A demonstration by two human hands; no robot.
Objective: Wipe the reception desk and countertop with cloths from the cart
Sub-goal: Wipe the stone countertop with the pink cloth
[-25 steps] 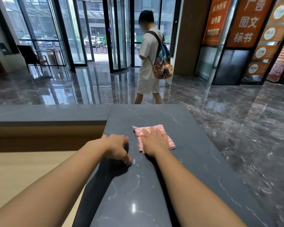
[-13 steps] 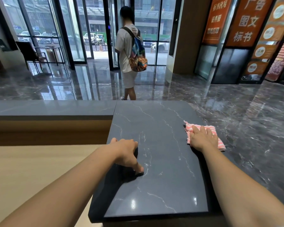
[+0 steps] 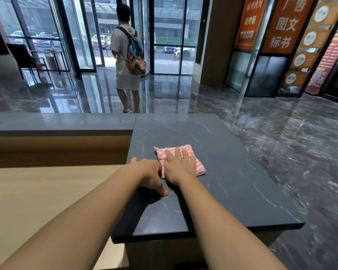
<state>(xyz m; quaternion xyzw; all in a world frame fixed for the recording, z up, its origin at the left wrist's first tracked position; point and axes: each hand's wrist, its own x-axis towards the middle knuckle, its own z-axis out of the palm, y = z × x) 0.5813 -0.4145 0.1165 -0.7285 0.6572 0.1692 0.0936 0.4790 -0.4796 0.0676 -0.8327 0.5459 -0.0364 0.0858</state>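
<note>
A folded pink-and-white striped cloth [image 3: 198, 164] lies flat on the dark marble countertop [image 3: 232, 172]. My right hand [image 3: 180, 165] presses on the cloth with straight, spread fingers. My left hand [image 3: 150, 174] rests at the countertop's left edge, right beside the cloth, its fingers bent down onto the stone and holding nothing. The lower wooden desk surface [image 3: 37, 191] lies to the left, below the countertop.
The dark counter ledge [image 3: 57, 123] runs off to the left at the same height. Beyond it a person with a backpack [image 3: 127, 55] stands on the glossy floor near the glass doors. Orange signboards [image 3: 281, 26] line the right wall.
My right hand has slid the cloth from the countertop's right edge back leftwards, next to my left hand. The person beyond has stepped closer to the doors.
</note>
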